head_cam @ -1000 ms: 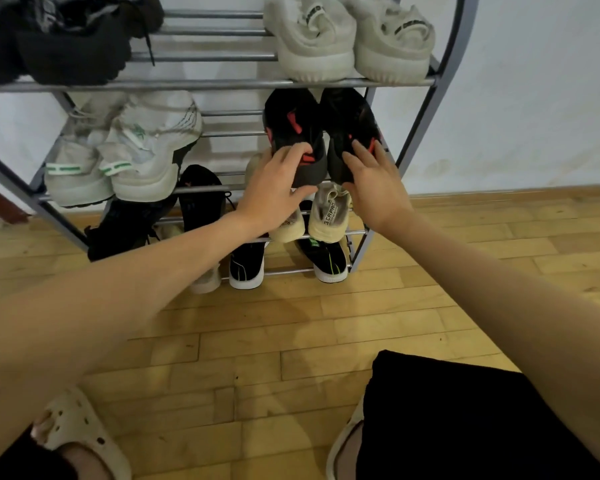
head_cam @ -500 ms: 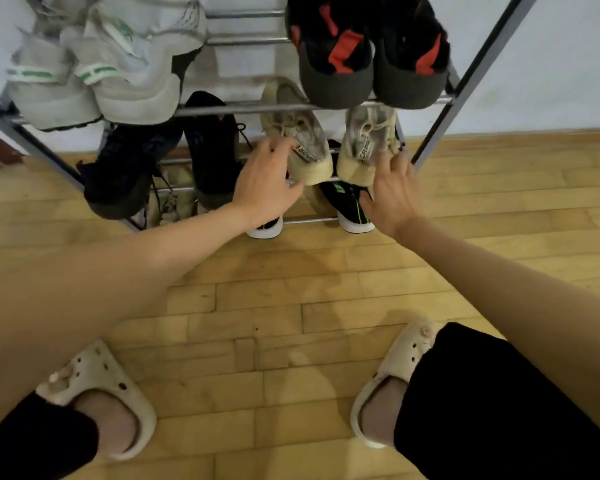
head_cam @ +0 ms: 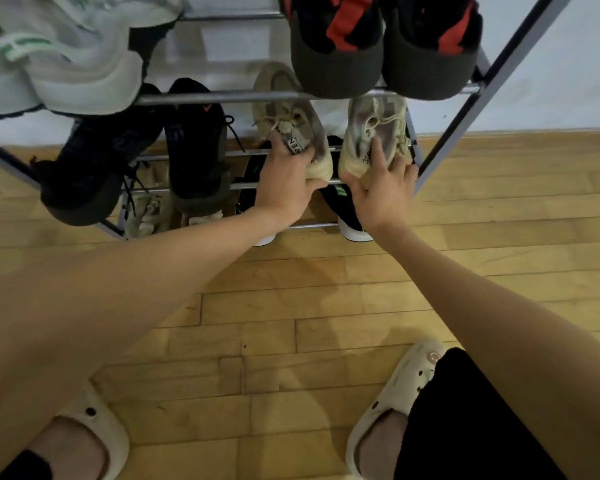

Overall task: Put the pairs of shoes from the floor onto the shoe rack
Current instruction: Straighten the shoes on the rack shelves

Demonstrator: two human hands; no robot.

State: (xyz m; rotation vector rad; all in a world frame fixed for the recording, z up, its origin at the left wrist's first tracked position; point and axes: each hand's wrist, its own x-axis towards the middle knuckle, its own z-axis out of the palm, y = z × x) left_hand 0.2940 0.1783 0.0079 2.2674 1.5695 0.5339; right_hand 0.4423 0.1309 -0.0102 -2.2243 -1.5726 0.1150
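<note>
Nearest the camera, two feet in cream clogs [head_cam: 400,386] stood on the wooden floor [head_cam: 274,306], well short of the shoe rack [head_cam: 222,97]. Both bare arms reached forward to the rack's third rail row from the top in view. The left hand [head_cam: 284,188] gripped the heel of the left beige sneaker [head_cam: 291,119], thumb under the sole edge and fingers curled over the heel collar. The right hand [head_cam: 381,188] held the heel of the right beige sneaker [head_cam: 371,133], fingers spread over its heel and pull tab. Both sneakers lay on the rack, toes toward the wall, just beside each other. Below them on the rack sat black shoes with white soles [head_cam: 347,216]. Left of the beige pair on the same level lay black sneakers [head_cam: 194,140]. Above, on the next rail, rested black-and-red shoes [head_cam: 336,46] and pale grey sneakers [head_cam: 70,64].
</note>
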